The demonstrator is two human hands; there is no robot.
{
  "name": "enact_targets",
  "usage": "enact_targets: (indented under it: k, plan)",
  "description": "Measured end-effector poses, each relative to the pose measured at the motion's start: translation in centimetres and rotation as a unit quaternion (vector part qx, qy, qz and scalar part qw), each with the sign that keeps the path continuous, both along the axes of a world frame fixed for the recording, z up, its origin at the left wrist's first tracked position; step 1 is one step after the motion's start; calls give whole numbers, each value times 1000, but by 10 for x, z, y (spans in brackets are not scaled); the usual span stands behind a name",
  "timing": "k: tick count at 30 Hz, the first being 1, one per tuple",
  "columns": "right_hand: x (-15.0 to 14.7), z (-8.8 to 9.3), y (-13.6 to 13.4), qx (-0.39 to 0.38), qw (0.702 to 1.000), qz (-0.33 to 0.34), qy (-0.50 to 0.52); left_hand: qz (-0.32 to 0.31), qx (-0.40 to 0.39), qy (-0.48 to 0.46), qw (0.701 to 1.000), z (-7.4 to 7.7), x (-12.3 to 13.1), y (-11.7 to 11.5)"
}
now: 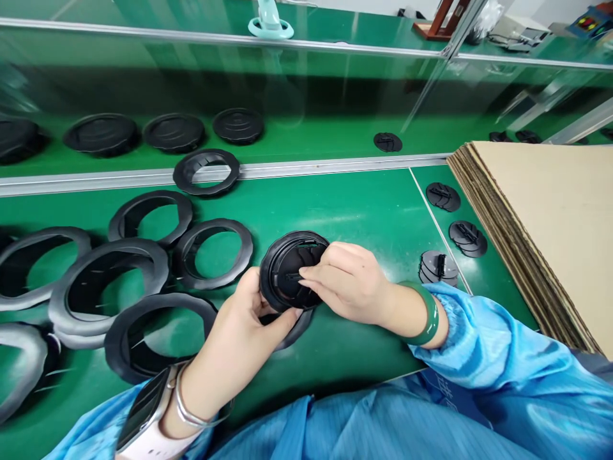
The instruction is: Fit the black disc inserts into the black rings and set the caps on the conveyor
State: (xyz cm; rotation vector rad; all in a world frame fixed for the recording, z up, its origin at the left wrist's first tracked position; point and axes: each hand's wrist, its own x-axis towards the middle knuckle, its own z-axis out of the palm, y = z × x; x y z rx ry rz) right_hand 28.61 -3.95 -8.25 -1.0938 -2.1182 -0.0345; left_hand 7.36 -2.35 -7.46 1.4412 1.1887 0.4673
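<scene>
Just above the green table, my left hand [258,319] grips a black plastic ring [269,271] by its outer rim, thumb at the near edge. Inside that ring sits a round black disc [290,262] with a raised bar across its face. My right hand [352,281] pinches at the disc's middle, its fingertips pressed together on the bar. Whether the disc is fully seated in the ring I cannot tell. Partly hidden beneath my hands, another dark ring [297,332] lies on the table.
Several loose black rings [215,252] cover the table's left side. Small disc stacks [468,239] lie at the right, beside piled cardboard sheets [550,211]. Behind a metal rail [306,167], several round black assemblies [238,125] and a disc [387,142] rest on a green surface.
</scene>
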Motion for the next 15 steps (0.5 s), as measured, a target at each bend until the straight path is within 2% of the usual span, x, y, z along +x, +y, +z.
enact_targets:
  k: [9,15]
  plan:
    - [-1,-4,0,-39,998,-3,55,1,1,8,1000,2,1,-1]
    - [3,1,0,-52,998,10,40,-3,15,25,1000,2,-1,-2]
